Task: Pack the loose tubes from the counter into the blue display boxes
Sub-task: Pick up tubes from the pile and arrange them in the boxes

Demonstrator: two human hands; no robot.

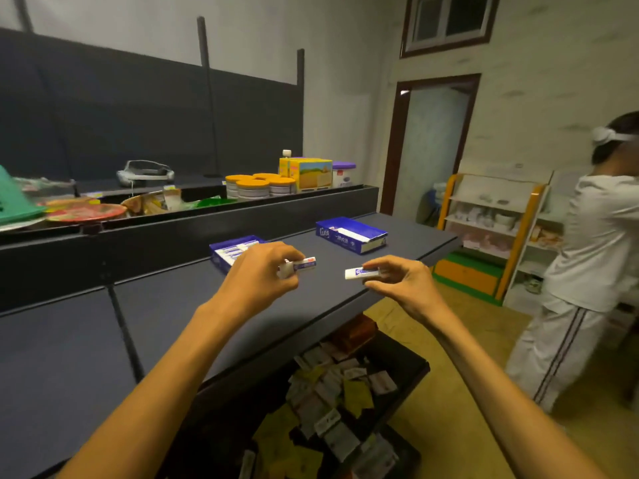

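Your left hand (pixel 257 271) pinches one white tube (pixel 301 265), right hand (pixel 403 283) pinches another tube (pixel 361 273), both above the worktop (pixel 166 305) near two blue display boxes (pixel 351 235).

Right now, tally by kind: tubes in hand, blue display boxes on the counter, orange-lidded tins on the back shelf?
Tubes in hand: 2, left-hand tube, right-hand tube
Blue display boxes: 2, near box, far box
Orange-lidded tins: 4 visible
Total: 8
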